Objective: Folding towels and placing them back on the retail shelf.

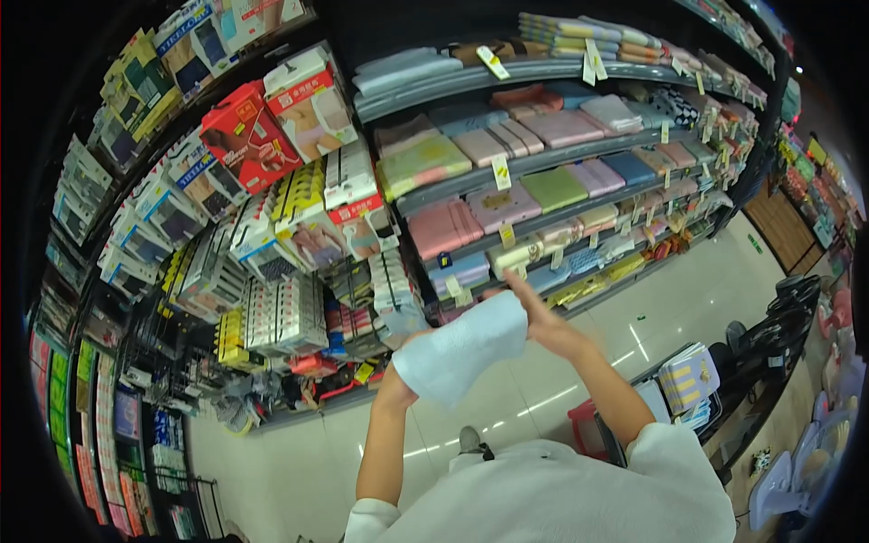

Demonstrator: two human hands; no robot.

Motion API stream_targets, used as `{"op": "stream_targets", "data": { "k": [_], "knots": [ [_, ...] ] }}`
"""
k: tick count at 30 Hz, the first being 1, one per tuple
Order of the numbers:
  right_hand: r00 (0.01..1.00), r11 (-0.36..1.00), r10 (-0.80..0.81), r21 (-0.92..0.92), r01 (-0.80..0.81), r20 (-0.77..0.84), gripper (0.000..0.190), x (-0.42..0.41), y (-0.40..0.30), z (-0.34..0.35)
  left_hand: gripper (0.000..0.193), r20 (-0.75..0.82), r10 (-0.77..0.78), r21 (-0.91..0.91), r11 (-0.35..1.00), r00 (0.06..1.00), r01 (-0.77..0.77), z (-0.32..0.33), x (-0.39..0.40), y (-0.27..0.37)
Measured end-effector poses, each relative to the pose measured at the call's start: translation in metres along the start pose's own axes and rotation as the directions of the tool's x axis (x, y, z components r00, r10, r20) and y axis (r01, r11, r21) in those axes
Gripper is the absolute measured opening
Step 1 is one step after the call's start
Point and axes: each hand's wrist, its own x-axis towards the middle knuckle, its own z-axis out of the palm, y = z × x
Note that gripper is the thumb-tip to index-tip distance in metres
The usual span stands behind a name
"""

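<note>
A light blue folded cloth, possibly a towel, [465, 346] is held out in front of my body, over the aisle floor. My left hand [402, 380] grips its left end, the fingers partly hidden behind the cloth. At the cloth's right end is my right hand [543, 322], thumb and fingers spread, the palm against or close beside the edge; whether it grips the cloth I cannot tell. Just beyond my hands stand shelves of folded towels in pink [445, 227], green [557, 189] and blue [628, 167], with price tags [501, 172] along the shelf edges.
Boxed underwear [285, 315] hangs on racks at the left, beside the towel shelves. A red box [251, 139] sticks out near the top. At the right stands a dark cart or bin [611, 434] with packaged goods [687, 380]. White fans [781, 482] are at the lower right.
</note>
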Motion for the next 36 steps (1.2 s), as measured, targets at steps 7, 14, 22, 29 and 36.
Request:
{"op": "stream_targets", "data": {
  "k": [7,14,22,29,36],
  "knots": [
    [0.93,0.863,0.364,-0.358,-0.357,-0.051,0.063,0.033,0.016,0.008,0.04,0.043,-0.018,-0.141,0.99,0.999,0.024,-0.043,0.022,0.016],
    [0.958,0.957,0.258,-0.104,-0.272,-0.125,0.058,0.062,-0.031,0.026,0.078,0.333,0.165,-0.703,0.699,0.928,0.128,-0.049,0.022,0.012],
    [0.902,0.843,0.387,-0.323,-0.43,-0.193,0.058,0.081,0.011,0.017,0.064,0.135,-0.396,-0.104,0.906,0.908,0.411,-0.061,0.042,-0.007],
    [0.888,0.915,0.375,-0.044,-0.4,-0.264,0.07,0.047,0.052,0.013,0.052,0.092,-0.505,-0.4,0.77,0.858,0.496,-0.083,0.044,-0.007],
    [0.835,0.927,0.373,0.115,-0.358,-0.405,0.051,0.061,0.065,0.035,0.053,0.062,-0.481,-0.37,0.802,0.874,0.468,-0.092,0.04,-0.007]
  ]
}}
